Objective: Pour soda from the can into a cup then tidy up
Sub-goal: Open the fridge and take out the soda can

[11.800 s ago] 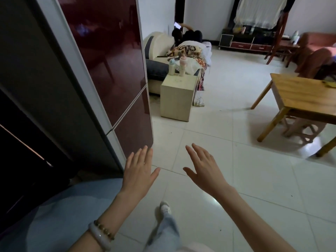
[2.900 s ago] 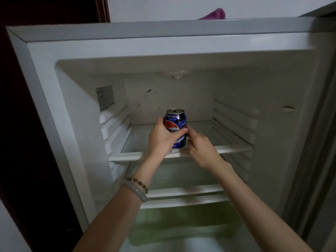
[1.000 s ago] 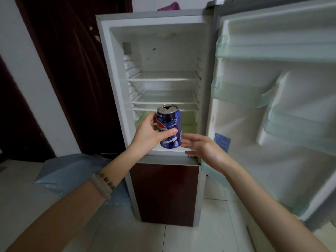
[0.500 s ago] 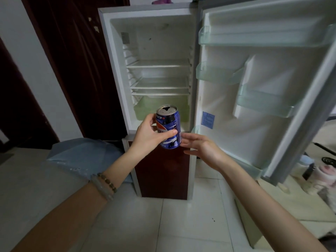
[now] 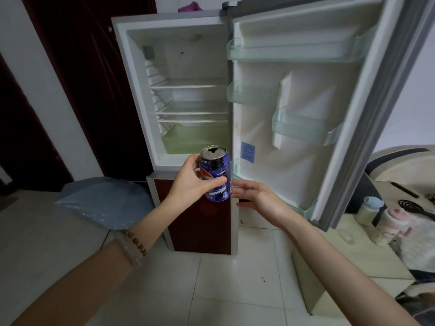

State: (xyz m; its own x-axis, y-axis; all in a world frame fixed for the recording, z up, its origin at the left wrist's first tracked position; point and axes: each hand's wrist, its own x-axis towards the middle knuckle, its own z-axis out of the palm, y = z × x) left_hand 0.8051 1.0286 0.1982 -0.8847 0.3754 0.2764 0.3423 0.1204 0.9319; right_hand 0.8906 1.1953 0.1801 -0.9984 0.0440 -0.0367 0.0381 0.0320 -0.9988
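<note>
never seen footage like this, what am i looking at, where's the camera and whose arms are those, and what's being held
There is no machine here: the one picture comes from a wide-angle camera worn on a person's head, looking forward and down, so the arms are that person's own. The left hand grips a blue soda can, nearly upright, its top already opened. The right hand hovers beside the can, fingers straight; whether it touches is unclear. Behind stands a fridge with its upper door swung wide. At the right, two bottles stand on a low cream stand. No cup shows.
</note>
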